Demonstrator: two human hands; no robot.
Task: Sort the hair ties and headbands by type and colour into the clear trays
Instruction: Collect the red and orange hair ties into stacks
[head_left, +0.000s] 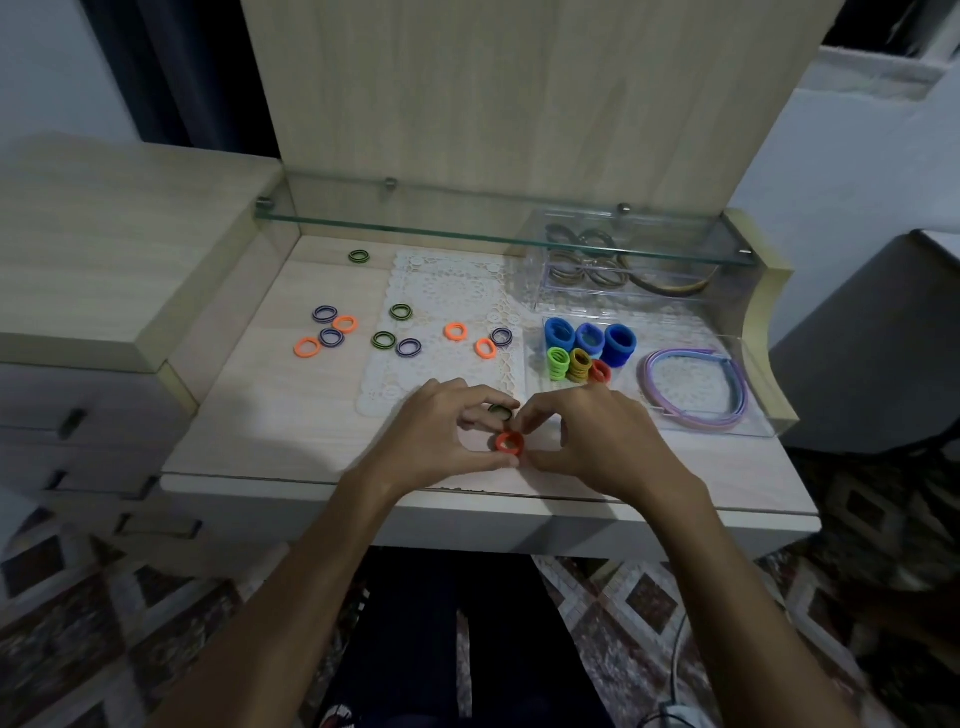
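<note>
Pinching a small orange elastic hair tie between them, the left hand and the right hand are meeting at the front edge of the pale wooden dressing table. The left fingers are curling round the tie's left side, and the right thumb and forefinger are gripping its right side. A dark green striped hair tie is sitting against the left hand's fingertips just behind; whether it is being held or is only lying there cannot be told.

More loose ties are lying scattered across the table and the white lace mat: orange ones, green striped ones and purple striped ones. To the right, a clear plastic tray is holding thick blue ties and stacks of lime, mustard and red ties. Beside it, pastel plastic headbands are lying in another clear tray.
</note>
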